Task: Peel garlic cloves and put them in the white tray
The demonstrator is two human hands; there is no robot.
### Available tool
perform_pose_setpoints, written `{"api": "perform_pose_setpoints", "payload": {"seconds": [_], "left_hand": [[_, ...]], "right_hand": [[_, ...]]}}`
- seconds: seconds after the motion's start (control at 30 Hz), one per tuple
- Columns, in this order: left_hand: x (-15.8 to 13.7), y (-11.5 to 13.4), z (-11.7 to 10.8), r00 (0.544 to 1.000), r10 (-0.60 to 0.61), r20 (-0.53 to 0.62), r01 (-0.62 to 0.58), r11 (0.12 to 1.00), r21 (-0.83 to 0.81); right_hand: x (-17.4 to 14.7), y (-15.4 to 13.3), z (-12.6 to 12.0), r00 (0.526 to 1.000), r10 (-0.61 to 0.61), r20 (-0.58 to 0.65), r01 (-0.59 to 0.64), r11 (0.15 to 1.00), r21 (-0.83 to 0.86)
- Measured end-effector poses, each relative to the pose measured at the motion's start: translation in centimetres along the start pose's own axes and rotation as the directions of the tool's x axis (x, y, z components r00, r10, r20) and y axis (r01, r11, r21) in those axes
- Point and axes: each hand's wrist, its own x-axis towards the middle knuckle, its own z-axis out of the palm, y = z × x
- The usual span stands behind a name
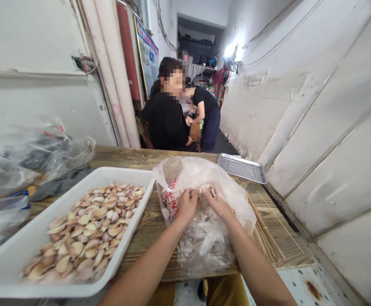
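Note:
A white plastic bag (pixel 201 250) with red print sits on the wooden table in front of me, its mouth open and pale papery pieces inside. My left hand (pixel 188 203) and my right hand (pixel 216 203) are close together over the bag's opening, fingers curled in a pinch. Something small and whitish lies between the fingertips, too hidden to name. Left of the bag, a white plastic tray (pixel 151 187) holds many garlic cloves (pixel 91 225), most in pinkish-brown skins. Neither hand touches that tray.
On the wooden table (pixel 122 156), thin bamboo skewers (pixel 265 238) lie right of the bag, behind them a metal tray (pixel 243 168). Clear plastic bags (pixel 67 157) and a grey cloth (pixel 61 182) are at left. Two people in black tops (pixel 166 121) are beyond the table; a wall (pixel 328 161) runs along the right.

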Motion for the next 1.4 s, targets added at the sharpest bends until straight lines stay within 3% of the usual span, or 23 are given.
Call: {"api": "perform_pose_setpoints", "payload": {"seconds": [0.13,0.4,0.53,0.67,0.73,0.83,0.97,1.07,1.27,1.33,1.4], "left_hand": [[-0.1,0.1,-0.1,0.999,0.04,0.015,-0.041,0.998,0.054],[-0.3,0.3,-0.2,0.987,0.14,0.083,-0.147,0.985,0.087],[-0.6,0.2,0.3,0.992,0.067,0.103,-0.065,0.998,-0.02],[-1.2,1.3,0.9,0.974,-0.133,0.185,0.184,0.937,-0.297],[-1.3,2.1,0.9,0.948,-0.207,0.24,0.292,0.866,-0.405],[-1.2,2.7,0.7,0.927,-0.261,0.269,0.363,0.802,-0.474],[-1.0,2.8,0.4,0.926,-0.274,0.258,0.371,0.787,-0.494],[-0.9,2.7,0.3,0.945,-0.257,0.201,0.325,0.803,-0.5],[-0.7,2.4,0.2,0.96,-0.249,0.127,0.28,0.843,-0.459],[-0.6,2.2,0.3,0.962,-0.241,0.125,0.272,0.859,-0.434],[-0.5,1.9,0.3,0.968,-0.221,0.118,0.25,0.883,-0.397]], "right_hand": [[-0.6,-0.7,-0.1,0.985,-0.11,0.135,0.133,0.974,-0.182],[-0.6,-0.3,1.3,0.997,-0.07,0.025,0.074,0.943,-0.325],[-0.5,-0.3,1.2,0.998,0.0,-0.066,-0.015,0.975,-0.221],[-0.3,-0.7,0.7,0.987,0.159,-0.011,-0.156,0.981,0.119],[-0.1,-0.8,0.5,0.972,0.223,0.068,-0.233,0.903,0.361],[0.4,-0.2,0.0,0.933,0.319,0.169,-0.351,0.698,0.624],[1.2,1.0,-0.7,0.89,0.339,0.307,-0.44,0.458,0.772],[1.5,1.4,-1.0,0.882,0.322,0.344,-0.456,0.397,0.797],[1.3,0.6,-1.2,0.857,0.348,0.379,-0.505,0.421,0.754],[0.9,0.3,-1.0,0.872,0.351,0.34,-0.484,0.519,0.705],[0.5,0.1,-0.7,0.895,0.359,0.266,-0.446,0.69,0.57]]}}
